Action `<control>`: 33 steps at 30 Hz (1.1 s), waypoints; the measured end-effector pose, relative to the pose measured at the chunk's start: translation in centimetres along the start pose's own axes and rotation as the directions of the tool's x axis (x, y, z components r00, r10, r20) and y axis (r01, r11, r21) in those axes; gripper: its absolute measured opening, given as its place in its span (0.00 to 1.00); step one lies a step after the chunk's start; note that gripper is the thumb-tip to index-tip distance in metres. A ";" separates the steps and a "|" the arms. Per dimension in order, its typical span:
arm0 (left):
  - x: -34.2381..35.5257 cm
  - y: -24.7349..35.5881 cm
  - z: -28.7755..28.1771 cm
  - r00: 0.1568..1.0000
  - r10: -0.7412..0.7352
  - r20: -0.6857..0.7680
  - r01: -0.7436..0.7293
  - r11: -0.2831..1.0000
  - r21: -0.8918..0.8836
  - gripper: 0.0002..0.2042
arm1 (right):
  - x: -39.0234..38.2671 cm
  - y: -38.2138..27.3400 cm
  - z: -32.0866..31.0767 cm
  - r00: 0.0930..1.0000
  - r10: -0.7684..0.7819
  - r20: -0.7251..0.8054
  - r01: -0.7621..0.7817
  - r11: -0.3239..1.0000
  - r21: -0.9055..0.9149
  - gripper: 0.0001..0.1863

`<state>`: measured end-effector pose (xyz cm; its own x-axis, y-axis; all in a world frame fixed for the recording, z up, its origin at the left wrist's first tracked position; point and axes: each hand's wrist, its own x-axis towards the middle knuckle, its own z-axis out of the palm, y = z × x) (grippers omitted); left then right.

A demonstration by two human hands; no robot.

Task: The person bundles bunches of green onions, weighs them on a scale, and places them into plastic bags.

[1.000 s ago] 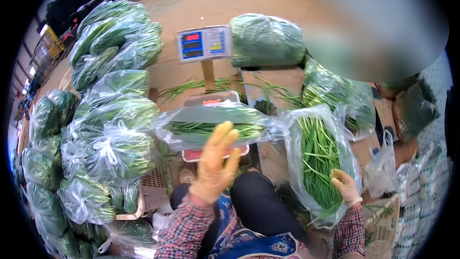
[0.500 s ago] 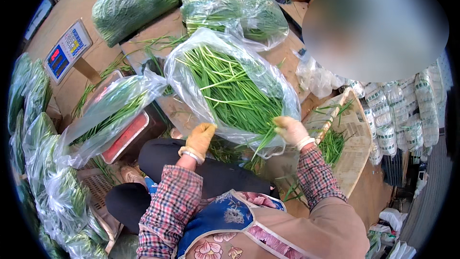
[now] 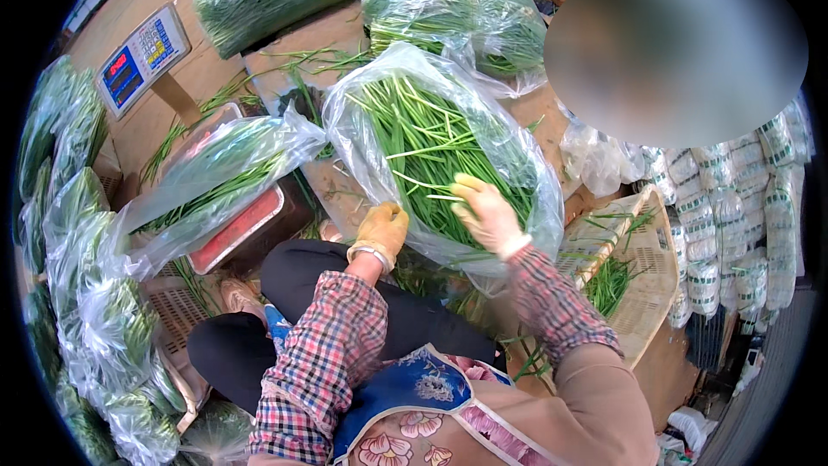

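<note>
A large clear plastic bag (image 3: 536, 168) lies wide open before me, filled with long green chives (image 3: 431, 142), some with pale ends. My left hand (image 3: 380, 233), in a yellowish glove, is closed on the bag's near left rim. Over the middle of the chives is my right hand (image 3: 487, 214), gloved too. Its fingers are stretched apart and touch the stalks beside a few pale ends; I see nothing clearly gripped in it. Left of this bag, a slimmer clear bag (image 3: 220, 177) with chives inside rests across a scale with a red tray (image 3: 237, 233).
The scale's display (image 3: 142, 59) stands at the far left. Full bags of chives (image 3: 453, 22) lie at the back, and more bags (image 3: 103, 319) are piled on the left. A cream plastic crate (image 3: 638, 285) with loose chives stands at right, near stacked white packs (image 3: 733, 224).
My right hand has let go of the bag's near right edge and moved left and inward over the chives. My left hand stays on the rim. The view has shifted slightly.
</note>
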<state>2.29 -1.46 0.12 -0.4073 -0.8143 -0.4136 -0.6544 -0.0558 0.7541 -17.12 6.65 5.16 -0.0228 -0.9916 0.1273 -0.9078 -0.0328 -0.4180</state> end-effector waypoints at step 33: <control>0.7 2.5 0.6 0.999 0.047 -0.008 -0.047 0.974 -0.221 0.14 | 13.4 2.2 4.8 0.985 -0.076 -0.157 0.021 0.944 -0.328 0.16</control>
<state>-0.02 -1.78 1.43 -0.4323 -0.8205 -0.3740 -0.4773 -0.1436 0.8669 -17.41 -7.36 1.61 -0.0189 -0.9542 0.2985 -0.9953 -0.0105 -0.0967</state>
